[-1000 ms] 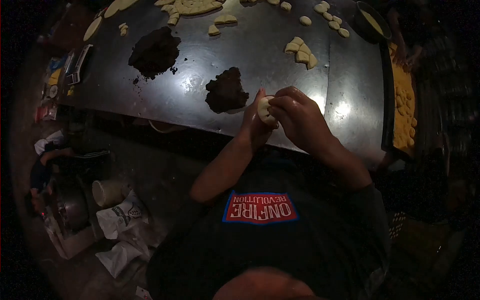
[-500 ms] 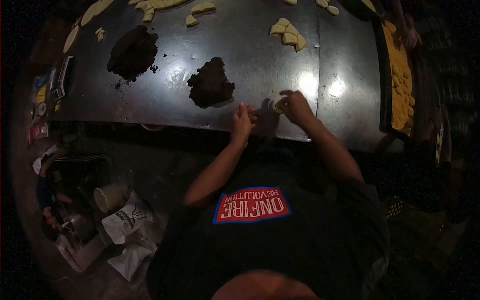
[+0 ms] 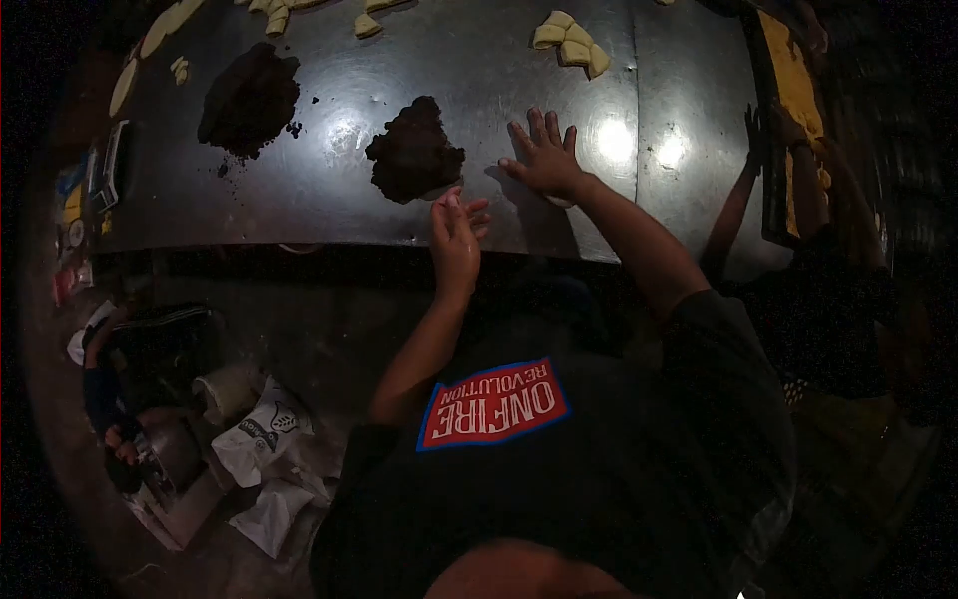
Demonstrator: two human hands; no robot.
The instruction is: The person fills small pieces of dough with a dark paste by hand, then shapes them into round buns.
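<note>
While the right hand (image 3: pixel 546 160), grip splayed wide, presses a dough piece (image 3: pixel 561 201) flat on the desk (image 3: pixel 329 200) just right of the dark filling mound (image 3: pixel 414 150), the left hand (image 3: pixel 455 232) waits at the mound's near edge, its grip narrow and its contents too dim to tell.

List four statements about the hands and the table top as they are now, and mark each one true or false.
1. The right hand lies flat on the metal table with its fingers spread. True.
2. The left hand rests on the pale dough pieces. False: it is at the near edge of the nearer dark mound, and the dough pieces lie farther away, beyond the right hand.
3. A second dark mound sits on the table to the left of the nearer one. True.
4. Both hands are clasped together. False: they are apart, the right hand farther out on the table.
</note>
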